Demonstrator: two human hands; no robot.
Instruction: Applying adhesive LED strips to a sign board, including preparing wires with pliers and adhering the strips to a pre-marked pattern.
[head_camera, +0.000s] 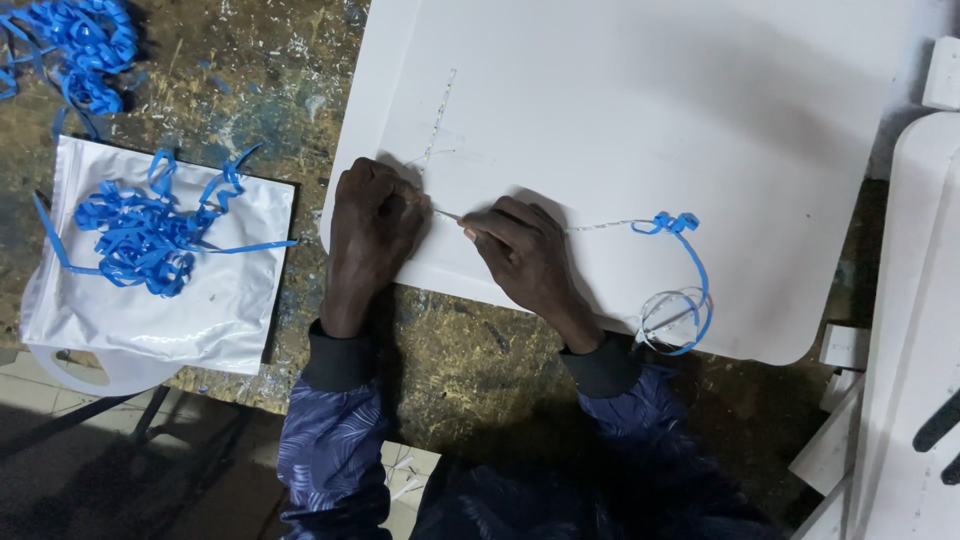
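A large white board (650, 110) with rounded corners lies on the paint-stained workbench. A thin pale strip (600, 226) runs across it, bending from a vertical stretch (438, 120) near the top into a horizontal one. My left hand (375, 220) is closed in a fist and presses down at the bend. My right hand (520, 250) pinches the strip just right of it. The strip's free end trails right, where blue backing tape (690, 265) peels off in a curl and loops near the board's front edge.
A silver foil pouch (230, 300) lies at left with a tangle of blue tape (140, 235) on it. More blue tape (80, 40) sits at the top left corner. White board pieces (910, 300) are stacked at the right edge.
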